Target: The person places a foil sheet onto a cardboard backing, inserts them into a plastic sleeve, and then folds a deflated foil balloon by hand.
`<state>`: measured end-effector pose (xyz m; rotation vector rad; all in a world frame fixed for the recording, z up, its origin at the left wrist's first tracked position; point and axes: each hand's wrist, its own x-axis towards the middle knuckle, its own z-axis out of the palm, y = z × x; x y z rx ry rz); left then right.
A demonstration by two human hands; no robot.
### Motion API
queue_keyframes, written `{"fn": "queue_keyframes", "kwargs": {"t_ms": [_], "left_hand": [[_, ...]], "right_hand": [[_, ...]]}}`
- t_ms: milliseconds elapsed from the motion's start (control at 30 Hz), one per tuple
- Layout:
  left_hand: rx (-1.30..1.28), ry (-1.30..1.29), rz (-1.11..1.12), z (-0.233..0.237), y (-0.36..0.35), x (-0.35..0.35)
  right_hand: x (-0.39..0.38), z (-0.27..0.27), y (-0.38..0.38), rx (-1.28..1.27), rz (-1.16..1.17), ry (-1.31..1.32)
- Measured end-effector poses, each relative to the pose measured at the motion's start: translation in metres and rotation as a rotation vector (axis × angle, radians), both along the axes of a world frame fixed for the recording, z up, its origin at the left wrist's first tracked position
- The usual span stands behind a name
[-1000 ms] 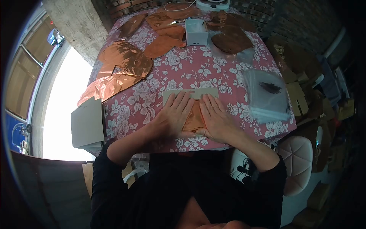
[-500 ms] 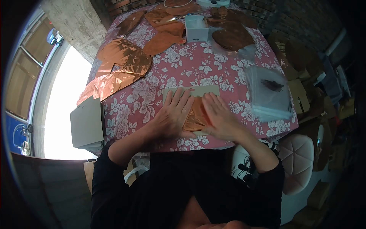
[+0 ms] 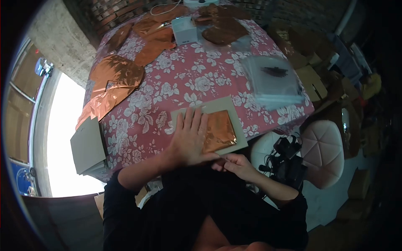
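Observation:
A folded copper-coloured foil piece [image 3: 220, 130] lies on a grey card [image 3: 237, 115] at the table's near edge. The card is tilted, and its near right corner reaches past the tablecloth. My left hand [image 3: 189, 136] rests flat over the left part of the card and the foil's left side, fingers stretched out. Just below the card's near edge, my right hand [image 3: 239, 166] has its fingers curled together, close to my left thumb. What those fingers pinch, if anything, is too small to make out.
Large copper foil sheets [image 3: 115, 77] lie at the left and back. A white box [image 3: 184, 31] stands at the back. Clear plastic bags [image 3: 274, 83] are stacked at right. Grey cards [image 3: 88, 146] sit at the left corner. A chair [image 3: 322, 154] holds black cables.
My right hand has left the foil's right side and dropped to the card's near edge, fingers now curled. The card with the foil has turned. The camera view has shifted right.

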<state>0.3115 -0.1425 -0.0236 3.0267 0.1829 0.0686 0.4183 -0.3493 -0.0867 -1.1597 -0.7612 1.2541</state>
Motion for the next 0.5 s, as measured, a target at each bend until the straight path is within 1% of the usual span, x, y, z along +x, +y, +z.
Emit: {"fn": "queue_keyframes", "kwargs": {"t_ms": [33,67,133,167,200,267,400,467,500], "left_hand": [[0.005,0.001,-0.016,-0.004,-0.013,-0.001],[-0.002,0.002,-0.033,-0.005,-0.021,-0.001],[-0.011,-0.086,-0.039,-0.004,-0.034,-0.001],[-0.031,-0.073,-0.032,-0.005,-0.034,0.000],[-0.035,-0.073,-0.042,-0.006,-0.033,-0.001],[-0.043,-0.062,-0.044,-0.007,-0.031,-0.002],[-0.053,-0.022,-0.027,-0.005,-0.032,-0.001],[-0.046,-0.010,-0.028,-0.005,-0.032,0.000],[-0.048,-0.011,-0.028,-0.005,-0.032,-0.001]], "right_hand": [[0.002,-0.015,-0.003,0.044,0.050,0.005],[-0.003,-0.024,-0.008,0.037,0.033,0.005],[-0.023,-0.011,0.004,0.227,-0.354,0.421],[-0.024,-0.011,0.005,0.218,-0.417,0.474],[-0.026,-0.011,0.006,0.217,-0.428,0.473],[-0.028,-0.011,0.010,0.150,-0.595,0.558],[-0.027,-0.010,0.012,0.113,-0.640,0.482],[-0.025,-0.017,0.008,0.045,-0.556,0.407],[-0.025,-0.018,0.009,0.044,-0.556,0.405]]}}
